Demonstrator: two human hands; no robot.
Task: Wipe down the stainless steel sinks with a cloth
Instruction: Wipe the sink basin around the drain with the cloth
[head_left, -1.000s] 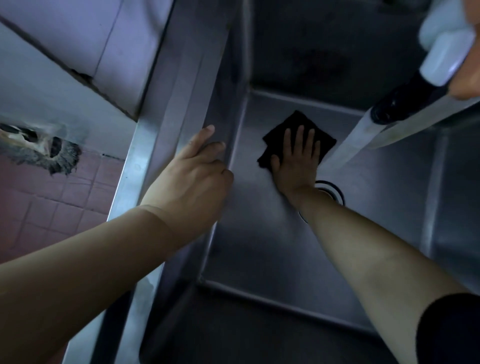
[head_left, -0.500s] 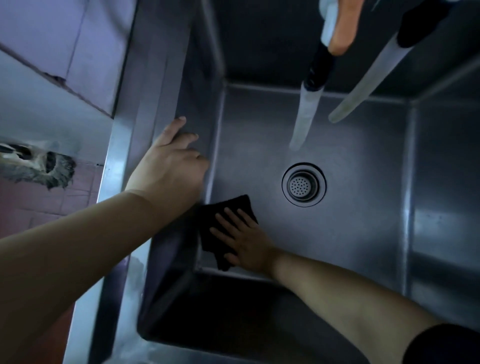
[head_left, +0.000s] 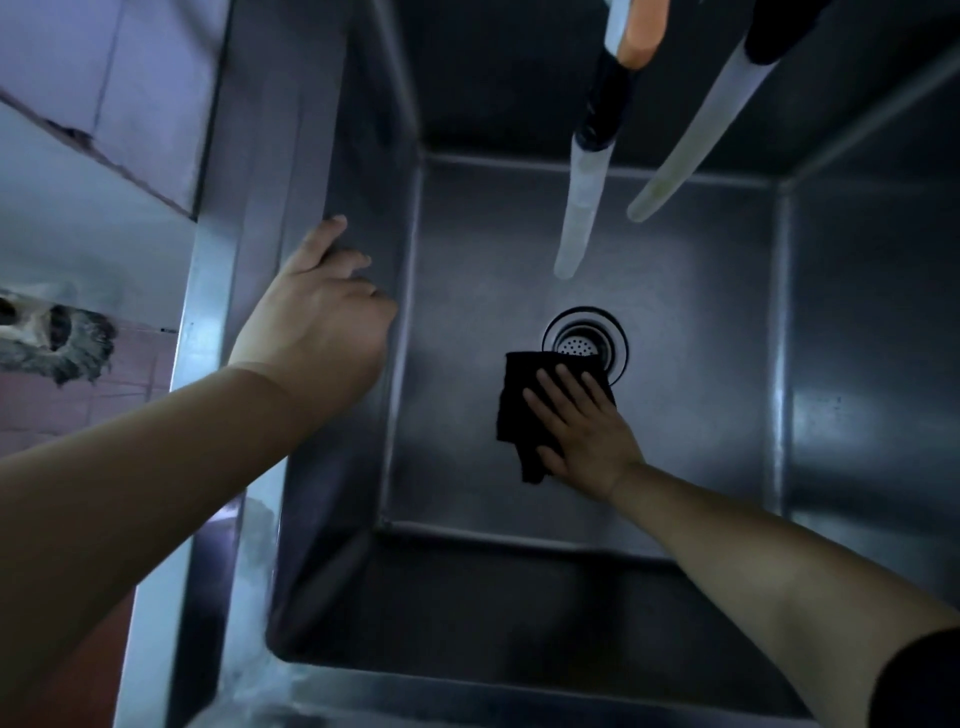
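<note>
Wiping the floor of a deep steel sink (head_left: 701, 395) with a black cloth (head_left: 519, 400), centre of frame. Pressing that cloth flat under the right hand (head_left: 582, 431), fingers straight and spread, not curled round the fabric. Lying with its upper edge touching the rim of the drain (head_left: 585, 340) and partly covering it. Bracing on the sink's left rim with the left hand (head_left: 317, 322), upper left of centre, fingers loosely bent over the edge, gripping nothing else. Keeping the two hands well apart.

Hanging over the basin at top of frame: two pale hoses (head_left: 582, 208), ends clear of the cloth. Showing at far left: red floor tiles (head_left: 130, 374) and a damaged patch of wall.

Risks, as judged from here:
- Sliding out from under the flat palm, owing to no pinch on the cloth and a smooth steel floor.
- Snagging or bunching a corner at the drain, owing to the overlap at its rim.
- Missing the side walls and corners, judging by the stroke staying mid-floor.
- Slipping of the bracing hand, should the rim be wet; wetness not confirmable.
</note>
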